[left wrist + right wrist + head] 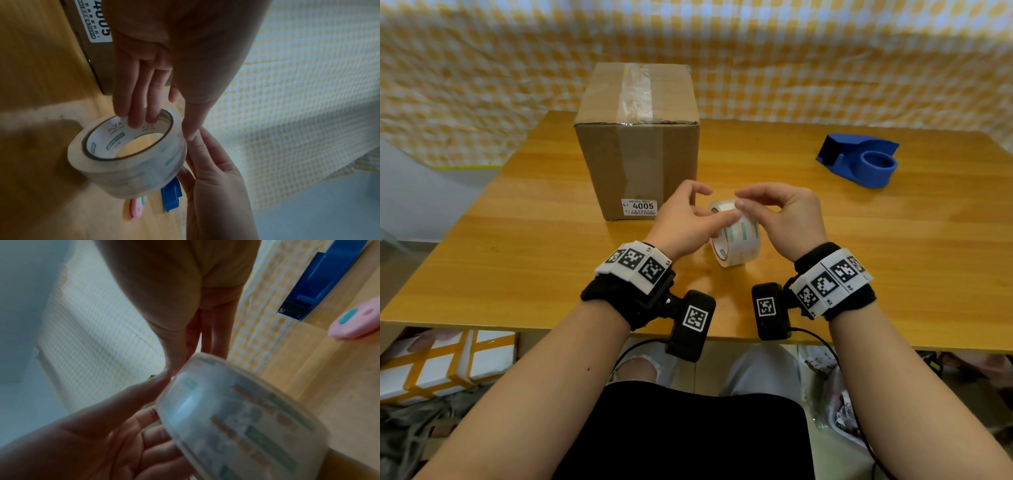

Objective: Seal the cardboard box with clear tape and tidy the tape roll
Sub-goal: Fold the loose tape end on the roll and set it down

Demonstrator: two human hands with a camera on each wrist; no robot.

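A roll of clear tape (736,236) is held upright just above the wooden table (517,257), in front of the cardboard box (640,137). A clear tape strip runs across the box's top. My left hand (688,216) grips the roll (127,155), fingers (139,104) in the core and thumb on the outside. My right hand (777,212) curls over the roll's top, its thumb and fingertips on the outer band beside the left thumb. The right wrist view shows the roll (236,418) blurred; no loose tape end can be made out.
An empty blue tape dispenser (859,161) lies on the table at the right. A small pink cutter (355,321) lies near the dispenser (320,282). A yellow checked cloth hangs behind the table. White and yellow boxes sit on the floor at the left.
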